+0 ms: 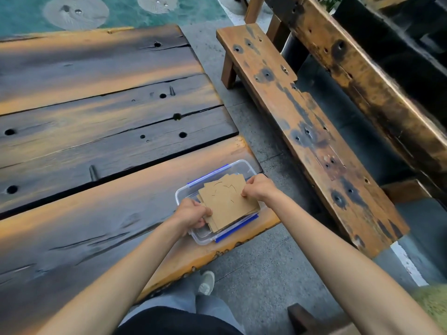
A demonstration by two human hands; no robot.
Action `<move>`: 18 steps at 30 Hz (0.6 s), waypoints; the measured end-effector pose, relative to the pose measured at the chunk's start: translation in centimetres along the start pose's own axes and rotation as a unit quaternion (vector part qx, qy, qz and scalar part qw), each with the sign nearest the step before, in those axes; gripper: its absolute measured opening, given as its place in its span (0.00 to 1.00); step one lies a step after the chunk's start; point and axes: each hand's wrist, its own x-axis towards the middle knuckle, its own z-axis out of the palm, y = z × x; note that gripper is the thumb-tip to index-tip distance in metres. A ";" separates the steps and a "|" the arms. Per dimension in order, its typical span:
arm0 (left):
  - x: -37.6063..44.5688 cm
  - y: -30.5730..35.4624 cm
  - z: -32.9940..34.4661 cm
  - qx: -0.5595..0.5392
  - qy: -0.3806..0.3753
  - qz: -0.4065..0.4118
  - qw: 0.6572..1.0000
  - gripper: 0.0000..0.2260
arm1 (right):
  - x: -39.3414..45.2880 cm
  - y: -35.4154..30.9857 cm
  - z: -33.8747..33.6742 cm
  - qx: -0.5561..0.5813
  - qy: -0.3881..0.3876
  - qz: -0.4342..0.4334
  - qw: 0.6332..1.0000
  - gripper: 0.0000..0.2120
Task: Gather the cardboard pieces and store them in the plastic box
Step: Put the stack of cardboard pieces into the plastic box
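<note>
A clear plastic box (238, 167) with blue clips stands at the near right corner of the wooden table (96, 146). A stack of brown cardboard pieces (227, 201) sits tilted in the box, its top sheet marked with thin dark lines. My left hand (193, 213) grips the stack's near left corner. My right hand (260, 187) pinches its far right edge. Both hands hold the stack over the box, and the lower sheets are partly hidden.
A long weathered wooden bench (302, 122) with a backrest runs along the right, across a strip of grey pavement (266, 274). My shoe (206, 282) shows below the table edge. Teal ground with pale round patches lies beyond the table's far side.
</note>
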 end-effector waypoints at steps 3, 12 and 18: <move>1.3 0.3 0.3 0.054 0.020 -0.005 0.998 0.13 | 1.0 -0.5 -0.2 -0.036 -0.009 -0.006 0.999 0.09; 2.8 0.9 1.8 0.195 0.038 0.031 0.980 0.04 | 2.2 -1.4 0.7 -0.147 0.006 0.001 0.989 0.13; 3.2 0.6 2.8 0.292 0.030 0.053 0.955 0.07 | 2.5 -1.4 1.7 -0.188 0.028 0.006 0.982 0.15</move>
